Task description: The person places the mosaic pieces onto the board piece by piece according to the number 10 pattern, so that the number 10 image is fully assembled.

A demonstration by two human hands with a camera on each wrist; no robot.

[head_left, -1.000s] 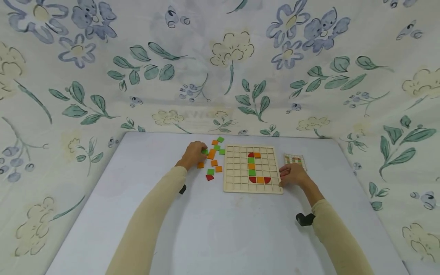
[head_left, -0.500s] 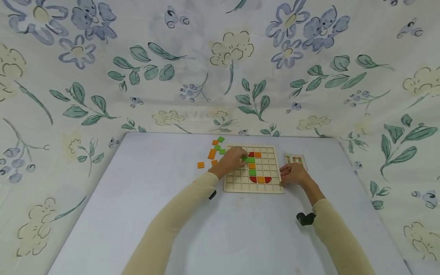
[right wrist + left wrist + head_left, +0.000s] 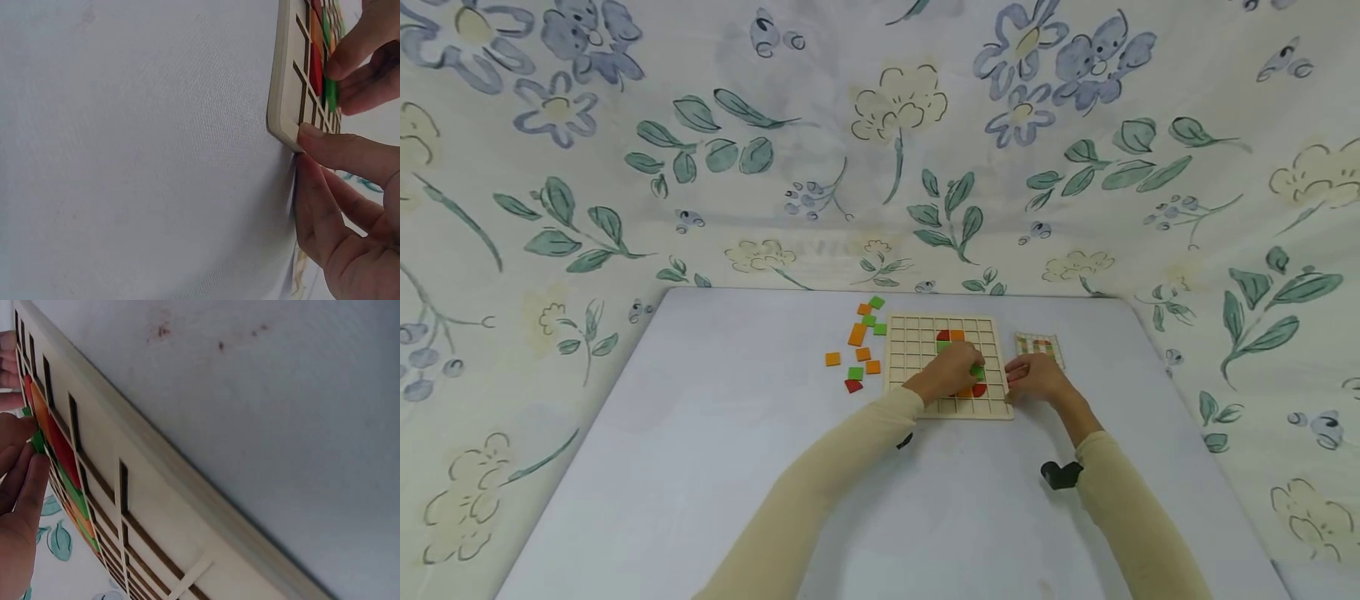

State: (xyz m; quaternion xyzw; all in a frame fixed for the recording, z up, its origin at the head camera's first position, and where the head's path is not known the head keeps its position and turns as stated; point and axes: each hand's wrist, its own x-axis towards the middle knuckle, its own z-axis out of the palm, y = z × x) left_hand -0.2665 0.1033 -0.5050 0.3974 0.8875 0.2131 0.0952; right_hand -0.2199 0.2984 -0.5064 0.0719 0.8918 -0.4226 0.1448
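My left hand (image 3: 947,373) is over the wooden grid board (image 3: 904,348), pinching a green square tile (image 3: 331,94) between thumb and fingertips. In the left wrist view the tile sits close over the grid, beside red and orange tiles set in the cells. A red rounded tile (image 3: 979,390) lies just below the left fingertips. Part of the coloured column on the board is hidden behind that hand. My right hand (image 3: 1037,379) holds the board at its right edge. The right wrist view has its thumb on the corner and its fingers against the side.
Left of the board, loose tiles lie scattered on the white table (image 3: 737,375), among them an orange tile (image 3: 832,359), a green tile (image 3: 855,373) and a red tile (image 3: 853,387). A small pattern card (image 3: 1028,342) lies behind the right hand. A flowered cloth (image 3: 820,167) hangs behind.
My left hand has picked up a green tile from the loose pile and carried it rightward over the board to its right half. The right hand has stayed at the board's edge.
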